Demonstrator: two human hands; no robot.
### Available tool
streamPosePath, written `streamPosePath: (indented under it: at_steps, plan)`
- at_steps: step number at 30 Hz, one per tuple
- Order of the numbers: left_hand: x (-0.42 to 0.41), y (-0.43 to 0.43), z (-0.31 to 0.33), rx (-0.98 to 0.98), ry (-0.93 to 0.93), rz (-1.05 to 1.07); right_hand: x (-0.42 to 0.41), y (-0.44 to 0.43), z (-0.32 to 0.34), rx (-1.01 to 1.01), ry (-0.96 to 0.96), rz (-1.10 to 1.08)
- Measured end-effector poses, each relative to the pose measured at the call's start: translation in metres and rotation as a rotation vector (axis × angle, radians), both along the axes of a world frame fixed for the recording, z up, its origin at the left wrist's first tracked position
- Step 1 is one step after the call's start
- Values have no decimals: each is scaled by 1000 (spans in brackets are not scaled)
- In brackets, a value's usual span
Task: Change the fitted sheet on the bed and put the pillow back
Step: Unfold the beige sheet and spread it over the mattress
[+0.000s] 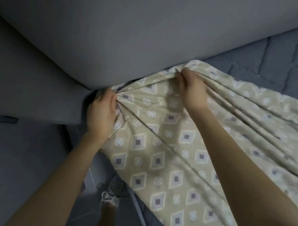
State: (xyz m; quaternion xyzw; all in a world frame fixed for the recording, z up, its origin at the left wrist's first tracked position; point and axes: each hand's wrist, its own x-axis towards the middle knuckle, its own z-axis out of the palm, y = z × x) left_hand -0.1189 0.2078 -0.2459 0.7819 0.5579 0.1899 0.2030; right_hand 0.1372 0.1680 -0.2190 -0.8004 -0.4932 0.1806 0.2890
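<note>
**Sheet corner at the headboard: both hands on fabric**

Landmark: grey padded headboard (117, 24), running across the top of the view, its rounded lower corner near centre-left.

- Left of and below that corner I see a grey upholstered panel (26, 82).
- Left hand (102, 114): directly under the headboard corner, fingers curled round a gathered bunch of the fitted sheet (166, 162). The folds fan out from this grip.
- Well below the headboard, on the floor between the forearms: one grey laced shoe (114, 191).
- Sheet: beige with diamonds and circles, touching the headboard's lower edge and spreading down and right from it.
- Right hand (190, 89): against the headboard's lower edge, right of the corner, fingers bent and pinching the sheet's edge.
- Right of the sheet, below the headboard: blue-grey quilted mattress (282, 59), uncovered there.
</note>
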Motion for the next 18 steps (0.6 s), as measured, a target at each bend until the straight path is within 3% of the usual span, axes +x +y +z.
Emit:
streamPosePath:
  at_steps: [3, 7, 11, 14, 18]
  plan:
    - [-16, -7, 2, -27, -32, 154, -11, 12, -2, 115, -19, 183]
    - [-13, -23, 3, -44, -123, 212, -8, 14, 4, 126, -61, 301]
    - [-21, -35, -2, -188, -151, 330, -17, 14, 16, 55, -39, 312]
    - [-20, -45, -4, -391, -100, 251, -26, 1, 1, -86, 36, 324]
    - [-20, -54, -2, -528, -295, 277, -48, -34, -12, -56, 6, 201]
